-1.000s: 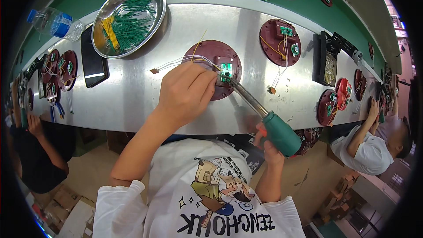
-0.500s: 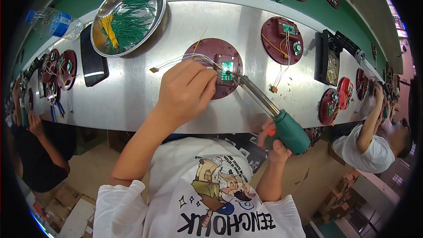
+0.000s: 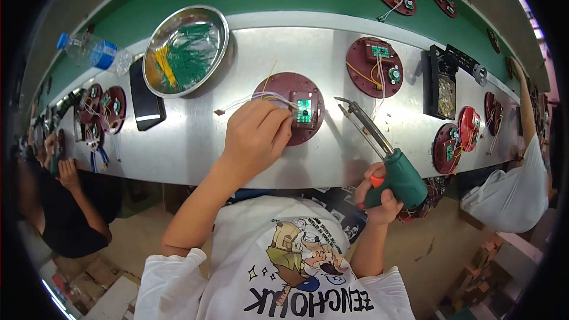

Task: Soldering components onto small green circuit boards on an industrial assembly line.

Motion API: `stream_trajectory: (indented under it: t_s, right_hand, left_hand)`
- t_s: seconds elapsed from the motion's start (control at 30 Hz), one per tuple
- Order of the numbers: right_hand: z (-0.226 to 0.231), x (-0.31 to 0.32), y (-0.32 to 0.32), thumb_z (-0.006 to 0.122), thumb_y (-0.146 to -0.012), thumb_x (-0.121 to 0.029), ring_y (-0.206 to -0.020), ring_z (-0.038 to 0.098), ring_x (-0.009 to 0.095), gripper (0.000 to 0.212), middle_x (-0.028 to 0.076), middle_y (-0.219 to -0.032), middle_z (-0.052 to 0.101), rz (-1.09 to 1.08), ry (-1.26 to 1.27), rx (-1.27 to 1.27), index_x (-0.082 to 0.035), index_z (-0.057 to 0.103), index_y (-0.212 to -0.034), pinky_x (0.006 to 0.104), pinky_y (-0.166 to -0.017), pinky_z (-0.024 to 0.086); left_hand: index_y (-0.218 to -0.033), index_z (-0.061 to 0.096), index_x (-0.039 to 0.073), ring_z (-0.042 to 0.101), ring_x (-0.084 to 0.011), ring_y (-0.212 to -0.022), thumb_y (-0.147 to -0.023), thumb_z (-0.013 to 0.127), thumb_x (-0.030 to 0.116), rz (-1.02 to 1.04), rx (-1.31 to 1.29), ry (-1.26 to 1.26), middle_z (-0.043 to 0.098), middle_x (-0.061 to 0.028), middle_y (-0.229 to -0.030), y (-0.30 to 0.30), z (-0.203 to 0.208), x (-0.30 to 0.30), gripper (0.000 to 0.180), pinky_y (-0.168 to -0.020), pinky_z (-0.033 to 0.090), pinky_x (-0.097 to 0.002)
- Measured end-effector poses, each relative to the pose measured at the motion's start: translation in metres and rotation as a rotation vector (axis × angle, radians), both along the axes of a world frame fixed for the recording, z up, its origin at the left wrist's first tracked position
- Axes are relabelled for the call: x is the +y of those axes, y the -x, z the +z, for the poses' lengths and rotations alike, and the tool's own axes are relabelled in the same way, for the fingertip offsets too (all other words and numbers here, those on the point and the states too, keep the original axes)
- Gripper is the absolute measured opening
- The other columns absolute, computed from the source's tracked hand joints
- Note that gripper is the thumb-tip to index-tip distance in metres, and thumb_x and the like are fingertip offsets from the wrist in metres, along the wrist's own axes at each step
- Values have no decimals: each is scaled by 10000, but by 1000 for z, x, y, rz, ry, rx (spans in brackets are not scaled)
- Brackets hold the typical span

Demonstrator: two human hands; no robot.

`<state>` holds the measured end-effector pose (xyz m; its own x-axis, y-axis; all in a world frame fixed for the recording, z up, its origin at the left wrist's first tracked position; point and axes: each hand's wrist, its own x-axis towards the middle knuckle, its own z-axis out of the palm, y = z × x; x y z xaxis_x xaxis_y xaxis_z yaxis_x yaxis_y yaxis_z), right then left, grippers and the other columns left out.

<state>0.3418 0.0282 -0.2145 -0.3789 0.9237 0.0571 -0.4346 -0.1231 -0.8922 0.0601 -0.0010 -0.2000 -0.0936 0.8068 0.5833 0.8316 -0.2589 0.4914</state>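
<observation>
My right hand (image 3: 381,198) grips a green pistol-style soldering gun (image 3: 404,182) with a red trigger. Its tip points up and left, apart from the work, above the bare metal to the right. My left hand (image 3: 256,137) rests over a round maroon plastic disc (image 3: 305,137), thumb and fingers pinched at the left edge of a small green circuit board (image 3: 304,110) in the disc's raised square housing. What lies between those fingertips is hidden. White wires (image 3: 246,99) run beside the fingers to a small brown connector (image 3: 220,112). A thin yellow wire (image 3: 272,70) sticks up behind.
A steel bowl (image 3: 225,40) of green and yellow wires stands far left, beside a black phone-like slab (image 3: 146,102) and a bottle (image 3: 95,52). Another wired disc (image 3: 363,73) lies right, before a black tray (image 3: 434,92). Co-workers (image 3: 508,192) sit at both sides.
The soldering gun's tip has lifted off the circuit board and drawn away to the right. My left hand stays pinched at the board. The whole view has shifted a little.
</observation>
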Motion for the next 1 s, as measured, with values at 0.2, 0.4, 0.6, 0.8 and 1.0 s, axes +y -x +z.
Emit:
stream_trajectory:
  t_s: [0.2,0.4,0.6,0.8,1.0]
  right_hand:
    - [-8,17,-35,636,-916,-327,-433,546,204,477,237,-1055,521,-175,-143,-25,84,489,-1109,313,-388,439]
    - [-10,48,-45,607,-924,-362,-465,548,180,501,190,-1088,506,-495,-187,-48,58,470,-1162,294,-415,447]
    - [-11,48,-42,561,-937,-395,-470,549,170,504,208,-1083,502,-627,-148,-10,52,474,-1154,298,-421,467]
    - [-19,54,-44,532,-947,-389,-479,537,171,490,196,-1058,481,-718,-122,75,42,429,-1156,309,-398,473]
    - [-9,59,-40,534,-942,-392,-460,531,154,475,187,-1029,474,-731,-102,40,32,429,-1130,294,-389,476]
  left_hand:
    - [-1084,657,61,590,-315,-997,-640,786,166,187,152,-12,629,-105,-1053,-13,47,11,475,-846,441,-446]
    - [-1175,628,96,582,-334,-1053,-672,762,246,200,370,348,663,-144,-1089,26,55,89,542,-935,389,-478]
    - [-1103,655,28,645,-378,-942,-818,693,305,368,532,191,692,-191,-986,26,88,249,400,-815,495,-497]
    - [-856,743,27,655,-402,-954,-793,705,475,64,469,507,707,-212,-945,-96,53,397,453,-819,519,-487]
    - [-1058,716,58,573,-383,-1095,-850,581,264,229,565,369,614,-202,-1198,-74,32,454,322,-885,447,-489]
